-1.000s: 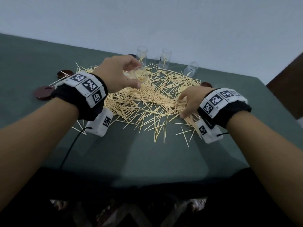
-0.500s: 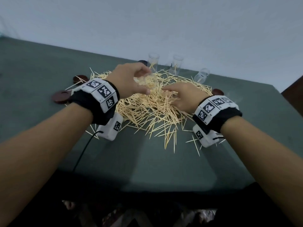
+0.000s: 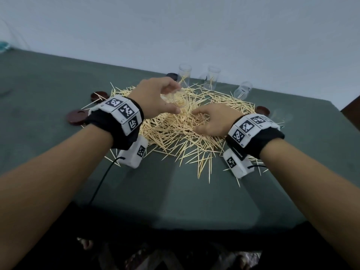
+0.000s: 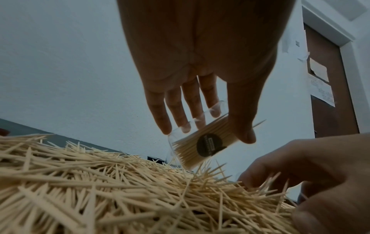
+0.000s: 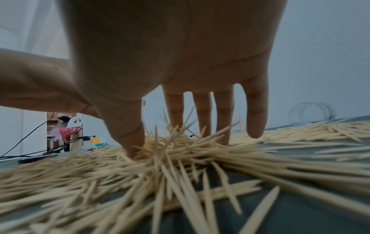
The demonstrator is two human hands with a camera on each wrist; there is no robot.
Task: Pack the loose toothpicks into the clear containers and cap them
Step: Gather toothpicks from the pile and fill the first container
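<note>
Loose toothpicks [image 3: 175, 133] lie in a wide tangled heap on the green bench [image 3: 175, 201], mid-bench and toward the far wall. Above the heap's far part, the held container [image 4: 198, 142], clear with a dark round label, is tilted, mouth toward the person, already packed with toothpicks; one sticks out past the thumb. Left hand [image 3: 155, 100] grips it: thumb on one side, fingers [image 4: 180, 110] laid along the other wall, slightly parted. Container bottom hangs just over the heap; touching or not, cannot tell.

Right hand [image 3: 212, 121] sits on the heap just right of the container, palm down. Its fingers [image 5: 220, 114] and thumb curl into the toothpicks, gathering a bristling clump between them; little finger stands apart, tip clear of the pile.

At the far edge: two upright containers [image 3: 185, 76] [image 3: 211, 78], each with a few toothpicks inside, and a tipped container [image 3: 243, 91] lying on its side to the right. Dark brown caps [image 3: 77, 117] [image 3: 97, 96] [image 3: 263, 110] lie around the heap's margins, another [image 3: 172, 76] behind the left upright one. Both wrists carry marker-printed bands.
</note>
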